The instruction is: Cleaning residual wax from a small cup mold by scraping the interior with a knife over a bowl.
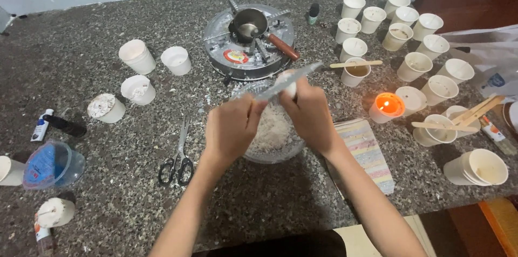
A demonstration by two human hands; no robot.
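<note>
Hands: left hand (233,127) and right hand (310,116), nearest the camera, meet above a clear glass bowl of white flakes (272,135).
Tabletop: speckled grey stone tabletop (108,30) carries everything.
Bowl: directly under both grips, seemingly placed to catch shavings.
Knife: long silver blade (288,81), left grip clamped on its handle, angled up-right.
Lump: small white wax piece (288,85), right grip closed around it, touching the blade.

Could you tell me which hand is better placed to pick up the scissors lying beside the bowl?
Left, probably: the scissors lie on the left hand's side of the bowl, while the right hand grips a white lump across the bowl.
</note>
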